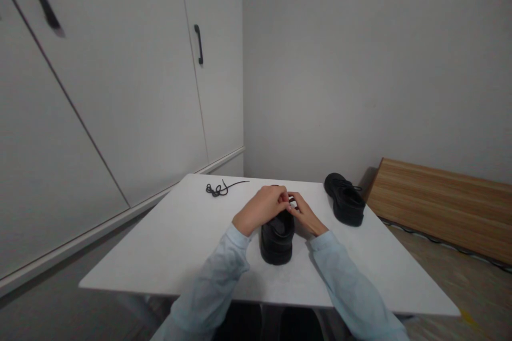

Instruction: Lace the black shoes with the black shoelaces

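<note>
A black shoe (pixel 277 242) stands on the white table with its heel toward me; my hands hide its front. My left hand (pixel 264 205) reaches over the shoe from the left, fingers curled and pinched together near the lacing area. What lies in that pinch is hidden. On the right side my right hand (pixel 304 214) is closed, its fingertips meeting those of the left hand. A short dark strand that looks like a shoelace (pixel 293 200) shows at its fingers. A loose black shoelace (pixel 218 190) lies tangled toward the far left of the table.
A second black shoe (pixel 344 201), with laces, stands near the right edge of the white table (pixel 172 247). White cupboards (pixel 132 90) with dark handles rise on the left. A wood-grain panel (pixel 444 202) leans beyond the table at the right, near the wall.
</note>
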The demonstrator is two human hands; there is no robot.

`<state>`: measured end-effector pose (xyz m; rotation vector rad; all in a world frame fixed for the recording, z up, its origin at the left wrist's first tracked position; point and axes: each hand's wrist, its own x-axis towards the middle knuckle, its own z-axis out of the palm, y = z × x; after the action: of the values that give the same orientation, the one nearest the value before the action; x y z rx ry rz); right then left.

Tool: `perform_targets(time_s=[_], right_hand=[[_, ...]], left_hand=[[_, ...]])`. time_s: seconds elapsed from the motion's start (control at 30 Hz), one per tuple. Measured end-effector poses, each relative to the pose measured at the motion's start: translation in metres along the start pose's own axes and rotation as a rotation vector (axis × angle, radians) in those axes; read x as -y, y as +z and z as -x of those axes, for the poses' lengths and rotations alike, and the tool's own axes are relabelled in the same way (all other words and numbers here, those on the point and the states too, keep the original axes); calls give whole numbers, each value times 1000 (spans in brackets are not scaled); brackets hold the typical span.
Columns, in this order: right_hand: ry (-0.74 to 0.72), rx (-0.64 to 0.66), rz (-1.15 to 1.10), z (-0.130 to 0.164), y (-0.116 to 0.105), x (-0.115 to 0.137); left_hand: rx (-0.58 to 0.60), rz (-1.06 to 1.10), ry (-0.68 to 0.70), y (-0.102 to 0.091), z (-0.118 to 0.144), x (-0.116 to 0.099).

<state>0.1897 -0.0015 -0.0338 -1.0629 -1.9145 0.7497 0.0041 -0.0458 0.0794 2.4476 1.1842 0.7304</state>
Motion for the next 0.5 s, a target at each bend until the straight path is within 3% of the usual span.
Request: perform_targets(time_s=[0.1,0.2,0.37,0.5], right_hand=[[20,-4,-18,0,-2,3],[32,-12,-23,0,-3,6],[37,-16,-31,0,-3,6],[36,-13,-56,0,-4,6]], left_hand=[[174,-193,-16,10,0,-18],[318,-330,-78,22,-4,-20],[388,-481,-174,39,-13,-19],[467,-521,-166,47,-15,-16]])
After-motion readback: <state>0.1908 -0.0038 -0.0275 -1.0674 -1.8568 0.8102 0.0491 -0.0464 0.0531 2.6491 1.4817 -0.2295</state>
